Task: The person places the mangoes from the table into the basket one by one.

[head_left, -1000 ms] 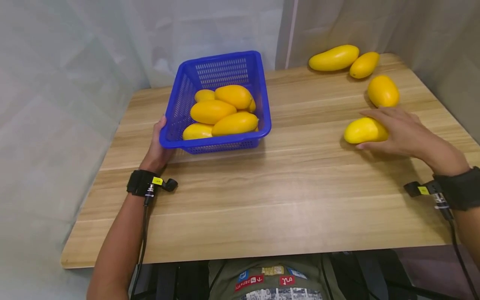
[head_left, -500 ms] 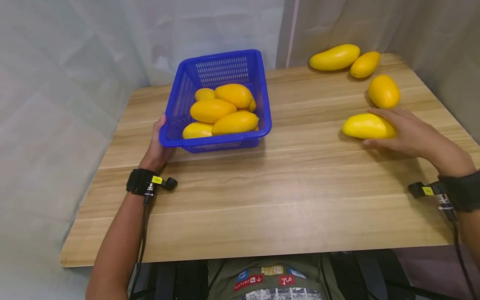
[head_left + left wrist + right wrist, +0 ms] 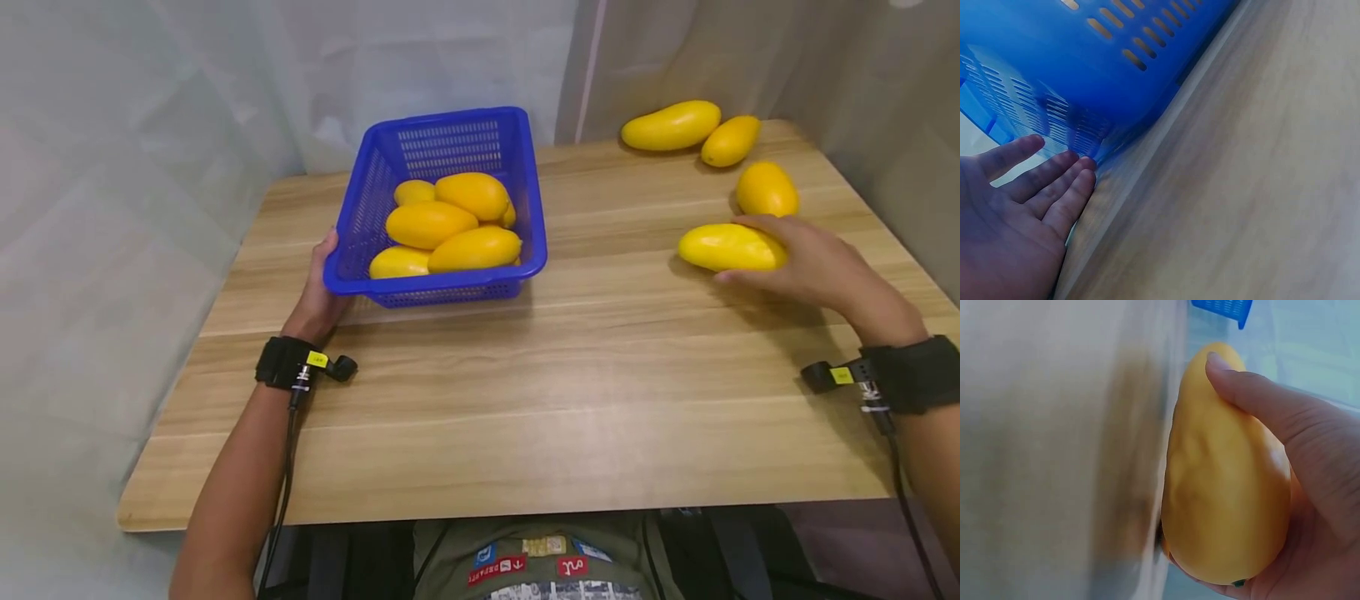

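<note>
Since a second ago the right hand has rolled the mango lengthwise and now curls round it, right of the basket. The left hand, fingers straight, steadies the basket's corner. Grip firmly before lifting; the skin likely slips.

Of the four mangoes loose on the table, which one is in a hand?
The nearest mango, held by the right hand; the other three lie untouched behind it.
</note>
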